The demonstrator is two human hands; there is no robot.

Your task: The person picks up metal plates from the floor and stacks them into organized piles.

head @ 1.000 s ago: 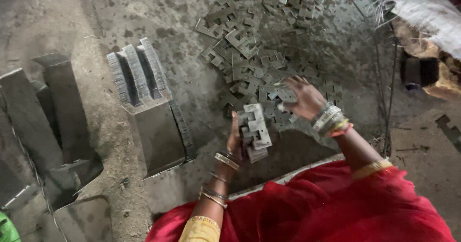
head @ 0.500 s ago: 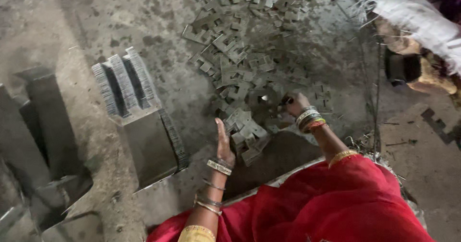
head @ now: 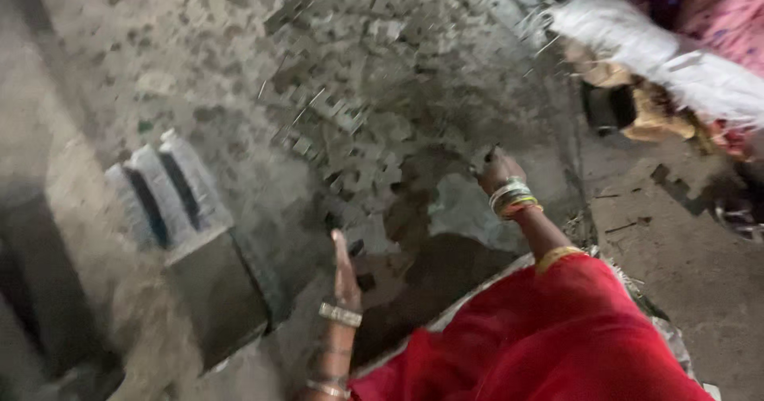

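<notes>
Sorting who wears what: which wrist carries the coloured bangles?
The right hand's wrist: white, green and orange bangles. The left hand's wrist shows only metallic ones.

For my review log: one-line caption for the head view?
Left hand flat, right hand reaching into grey metal pieces on the floor.

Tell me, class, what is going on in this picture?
A person in red cloth sits at a dusty floor strewn with small flat grey metal pieces. The left hand stands edge-on by the pieces, open. The right hand reaches into the pile; blur hides its grip. Upright grey stacked plates stand to the left.
</notes>
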